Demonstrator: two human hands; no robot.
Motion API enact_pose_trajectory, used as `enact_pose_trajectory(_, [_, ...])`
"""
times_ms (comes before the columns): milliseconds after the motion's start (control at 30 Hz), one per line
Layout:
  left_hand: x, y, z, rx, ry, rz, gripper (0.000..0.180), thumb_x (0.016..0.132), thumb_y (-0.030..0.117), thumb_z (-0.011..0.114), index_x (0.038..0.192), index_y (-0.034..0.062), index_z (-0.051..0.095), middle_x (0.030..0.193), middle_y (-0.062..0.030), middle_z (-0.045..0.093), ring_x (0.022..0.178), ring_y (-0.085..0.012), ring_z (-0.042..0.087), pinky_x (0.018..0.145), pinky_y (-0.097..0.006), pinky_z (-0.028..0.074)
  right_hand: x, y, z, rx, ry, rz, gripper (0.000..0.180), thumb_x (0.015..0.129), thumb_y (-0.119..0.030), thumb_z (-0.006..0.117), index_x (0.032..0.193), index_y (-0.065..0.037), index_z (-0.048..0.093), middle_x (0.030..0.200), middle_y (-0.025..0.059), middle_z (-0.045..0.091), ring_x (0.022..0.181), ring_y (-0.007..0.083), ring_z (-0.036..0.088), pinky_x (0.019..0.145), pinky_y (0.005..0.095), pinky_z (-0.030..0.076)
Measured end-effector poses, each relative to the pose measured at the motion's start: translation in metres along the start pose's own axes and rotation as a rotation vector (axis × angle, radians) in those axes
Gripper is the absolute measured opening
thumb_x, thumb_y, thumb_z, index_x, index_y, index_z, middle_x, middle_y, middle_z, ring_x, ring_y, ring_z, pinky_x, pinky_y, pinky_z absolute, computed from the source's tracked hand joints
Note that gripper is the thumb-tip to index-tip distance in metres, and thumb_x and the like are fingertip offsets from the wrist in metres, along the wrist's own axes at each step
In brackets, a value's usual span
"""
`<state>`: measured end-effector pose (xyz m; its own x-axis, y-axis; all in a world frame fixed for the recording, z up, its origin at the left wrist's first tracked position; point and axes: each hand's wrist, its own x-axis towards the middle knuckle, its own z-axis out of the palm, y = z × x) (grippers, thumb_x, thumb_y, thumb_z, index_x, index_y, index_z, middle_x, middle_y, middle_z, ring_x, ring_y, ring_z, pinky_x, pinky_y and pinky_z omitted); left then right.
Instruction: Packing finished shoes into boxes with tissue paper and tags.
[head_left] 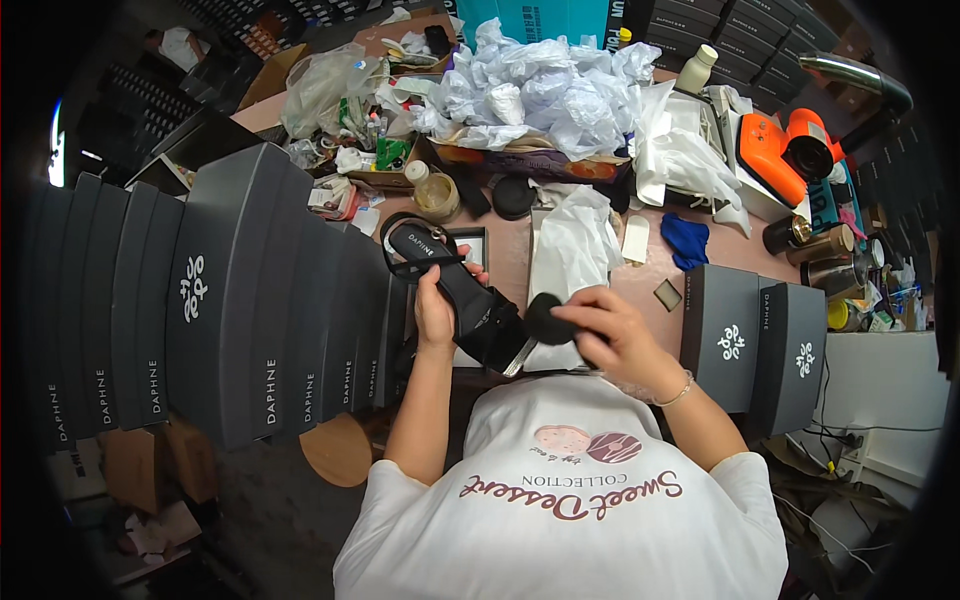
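Observation:
A black open-toed sandal with straps is tilted in front of me, held by my left hand, whose thumb lies along its side and whose other fingers pass beneath. Close to the near end of the sandal, my right hand pinches a round black pad, maybe a sponge. I cannot tell whether pad and sandal touch. Behind them, crumpled white tissue paper lies over a pale box on the pink tabletop. A wide-mouthed jar of yellowish stuff stands past the sandal.
Dark shoe boxes are stacked at my left, with two more boxes at right. A blue cloth lies near them. At the back are piled white paper wads and an orange heat-gun-like device. Metal cups stand far right.

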<state>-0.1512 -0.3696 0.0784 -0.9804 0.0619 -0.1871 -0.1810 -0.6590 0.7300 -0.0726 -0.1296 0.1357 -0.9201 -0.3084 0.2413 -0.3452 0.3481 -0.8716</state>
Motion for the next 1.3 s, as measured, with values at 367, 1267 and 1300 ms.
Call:
enact_pose_trajectory(367, [-0.006,-0.002,0.02,0.365,-0.071,-0.046,0.055,0.101,0.041,0.026,0.109,-0.0035,0.057,0.08,-0.0115,0.065,0.077,-0.0198,0.064,0.072,-0.031,0.053,0.009,-0.016,0.011,-0.461,-0.174,-0.345,0.03,0.072,-0.01,0.059,0.101,-0.012,0.068,0.101,0.0026,0.057,0.09,0.0189,0.052,0.077,0.0335,0.037])
enact_pose_trajectory(1267, [-0.006,-0.005,0.016,0.082,-0.42,-0.259,0.046,0.096,0.026,0.042,0.135,0.0026,0.034,0.11,-0.0129,0.057,0.095,-0.0194,0.06,0.085,-0.034,0.051,0.024,-0.002,0.009,-0.707,-0.105,-0.216,0.03,0.071,-0.006,0.06,0.099,-0.012,0.066,0.093,0.0029,0.056,0.089,0.0216,0.052,0.078,0.0358,0.037])
enact_pose_trajectory(1300, [-0.004,-0.006,0.016,0.061,-0.43,-0.259,0.046,0.096,0.026,0.042,0.135,0.0027,0.035,0.111,-0.0133,0.057,0.095,-0.0201,0.06,0.084,-0.035,0.051,0.021,0.004,-0.003,-0.668,0.001,-0.162,0.035,0.069,-0.001,0.061,0.102,-0.012,0.067,0.097,0.004,0.058,0.09,0.0231,0.053,0.078,0.0365,0.037])
